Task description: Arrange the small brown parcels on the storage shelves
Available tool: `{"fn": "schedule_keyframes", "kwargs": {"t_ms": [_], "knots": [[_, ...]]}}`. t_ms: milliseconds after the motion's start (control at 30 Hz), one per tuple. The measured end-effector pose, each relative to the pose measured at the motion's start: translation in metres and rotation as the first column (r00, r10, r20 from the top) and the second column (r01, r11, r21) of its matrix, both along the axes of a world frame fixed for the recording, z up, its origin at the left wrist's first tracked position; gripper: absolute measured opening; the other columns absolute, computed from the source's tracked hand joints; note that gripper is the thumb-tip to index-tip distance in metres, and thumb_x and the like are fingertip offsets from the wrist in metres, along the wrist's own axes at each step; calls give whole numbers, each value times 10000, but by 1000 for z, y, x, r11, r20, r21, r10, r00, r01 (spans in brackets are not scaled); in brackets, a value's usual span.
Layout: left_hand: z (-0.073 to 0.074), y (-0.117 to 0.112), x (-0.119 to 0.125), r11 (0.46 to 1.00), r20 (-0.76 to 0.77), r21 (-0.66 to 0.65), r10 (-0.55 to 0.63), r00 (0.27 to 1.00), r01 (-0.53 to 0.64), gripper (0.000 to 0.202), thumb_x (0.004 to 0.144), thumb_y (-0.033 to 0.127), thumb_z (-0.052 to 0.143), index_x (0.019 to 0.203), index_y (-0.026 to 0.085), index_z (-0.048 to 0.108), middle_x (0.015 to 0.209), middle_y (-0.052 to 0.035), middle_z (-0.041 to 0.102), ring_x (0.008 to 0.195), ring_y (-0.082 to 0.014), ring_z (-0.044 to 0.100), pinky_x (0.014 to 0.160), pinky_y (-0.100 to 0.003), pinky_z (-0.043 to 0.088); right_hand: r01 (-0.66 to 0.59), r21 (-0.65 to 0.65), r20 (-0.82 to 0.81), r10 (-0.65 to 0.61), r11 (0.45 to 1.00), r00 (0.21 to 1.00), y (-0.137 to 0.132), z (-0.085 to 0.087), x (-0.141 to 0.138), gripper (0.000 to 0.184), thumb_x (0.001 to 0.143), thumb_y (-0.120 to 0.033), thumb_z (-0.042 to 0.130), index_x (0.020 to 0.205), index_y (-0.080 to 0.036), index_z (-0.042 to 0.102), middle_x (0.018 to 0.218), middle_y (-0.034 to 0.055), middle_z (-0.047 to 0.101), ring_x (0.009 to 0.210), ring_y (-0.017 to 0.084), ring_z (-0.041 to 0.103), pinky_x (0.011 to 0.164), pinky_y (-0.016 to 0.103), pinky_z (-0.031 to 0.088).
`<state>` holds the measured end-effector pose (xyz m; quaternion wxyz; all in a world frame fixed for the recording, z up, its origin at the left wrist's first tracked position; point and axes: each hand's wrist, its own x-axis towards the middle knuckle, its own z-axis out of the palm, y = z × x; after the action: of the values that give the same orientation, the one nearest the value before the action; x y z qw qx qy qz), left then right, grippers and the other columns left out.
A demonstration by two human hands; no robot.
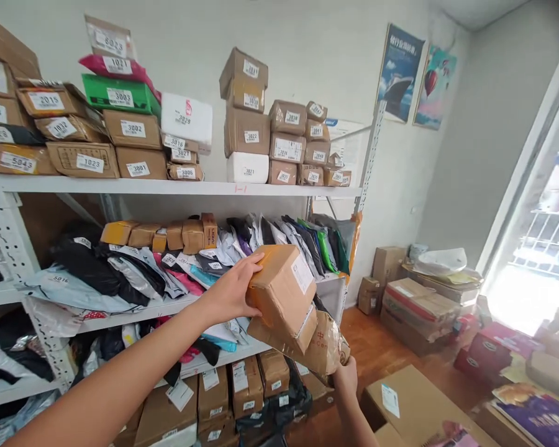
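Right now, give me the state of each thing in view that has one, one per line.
Left grip: closed on the upper box
Right grip: closed on the lower package
Upper box: tilted, labelled, looks shut
Lower package: wrinkled, tilted
Green box: stacked under the pink parcel
Pink parcel: lying on the green box
Posters: up on the wall
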<state>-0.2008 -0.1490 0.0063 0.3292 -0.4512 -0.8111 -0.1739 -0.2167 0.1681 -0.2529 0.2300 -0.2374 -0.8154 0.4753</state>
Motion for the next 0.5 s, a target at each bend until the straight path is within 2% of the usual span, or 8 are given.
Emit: {"fn": "schedule_keyframes", "kwargs": {"t_ms": [100, 200, 267, 367, 500], "knots": [[5, -4, -4, 998, -115, 65, -10, 993, 17, 864, 588, 343, 889, 1251, 209, 352, 1459, -257, 412, 1367, -368, 438, 1051, -591, 470, 23, -85, -12, -24, 996, 1000, 9, 35, -17, 383, 644, -594, 460, 810, -257, 387, 870, 164, 690, 847, 351, 681, 703, 434, 550], [13, -11, -10, 993, -230, 121, 16, 973, 12, 830, 643, 348, 859, 1275, 207, 340, 1440, -246, 435, 1362, -355, 447, 1036, -585, 480, 5, -94, -74, -12, 996, 997, 11, 75, -42, 410, 624, -597, 486, 820, -249, 398, 900, 156, 677, 912, 368, 654, 780, 460, 525], [19, -14, -17, 988, -301, 156, 47, 952, 0, 795, 679, 368, 835, 1279, 194, 343, 1435, -259, 435, 1358, -356, 452, 1015, -585, 494, -2, -88, -109, -8, 996, 994, 11, 102, -63, 433, 600, -590, 505, 839, -241, 410, 892, 148, 666, 913, 374, 641, 777, 463, 511], [28, -12, -33, 975, -374, 219, 111, 921, -29, 738, 718, 410, 803, 1259, 180, 358, 1443, -274, 427, 1349, -352, 465, 1000, -580, 503, -24, -60, -174, 13, 998, 985, 15, 143, -102, 470, 598, -594, 537, 874, -229, 431, 871, 128, 656, 892, 362, 633, 755, 440, 496], [41, 2, -68, 945, -463, 318, 226, 857, -78, 679, 752, 405, 774, 1244, 171, 368, 1443, -262, 441, 1354, -332, 465, 1013, -554, 503, -52, 19, -302, 56, 998, 952, 30, 201, -174, 440, 595, -572, 568, 839, -238, 418, 853, 99, 645, 849, 327, 627, 729, 402, 478]]}}
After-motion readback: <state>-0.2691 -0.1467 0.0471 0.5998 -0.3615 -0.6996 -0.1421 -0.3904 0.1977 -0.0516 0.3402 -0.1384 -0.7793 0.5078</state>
